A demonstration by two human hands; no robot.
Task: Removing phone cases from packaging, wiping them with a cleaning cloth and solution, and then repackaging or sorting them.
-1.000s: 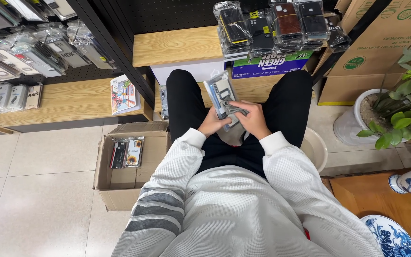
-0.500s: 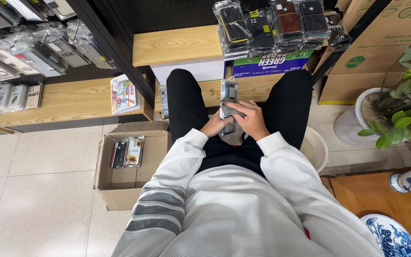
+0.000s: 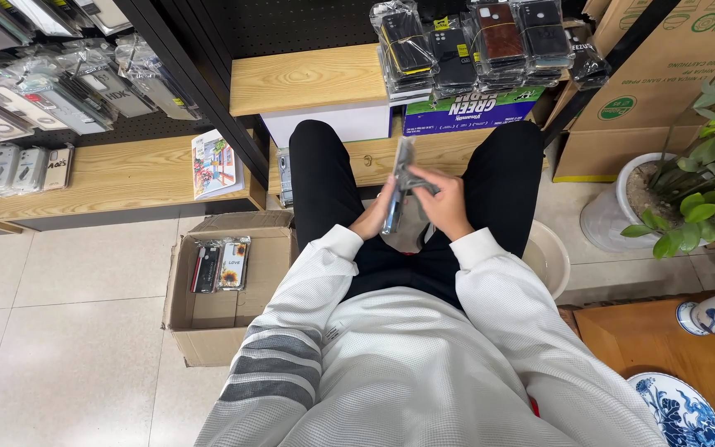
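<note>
Glossy clear plastic pkt (image 3: 403, 194); matt wood shelf (image 3: 308, 79); cardboard box (image 3: 208, 331).

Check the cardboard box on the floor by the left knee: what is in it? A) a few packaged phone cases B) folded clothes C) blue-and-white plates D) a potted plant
A: the open cardboard box holds only a few packaged phone cases, lying against its far wall.

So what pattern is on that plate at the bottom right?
Blue floral on white: the plate, clearest in the head view.

Both hands, left (image 3: 371, 219) and right (image 3: 444, 204), meet over the lap, fingers curled
</note>
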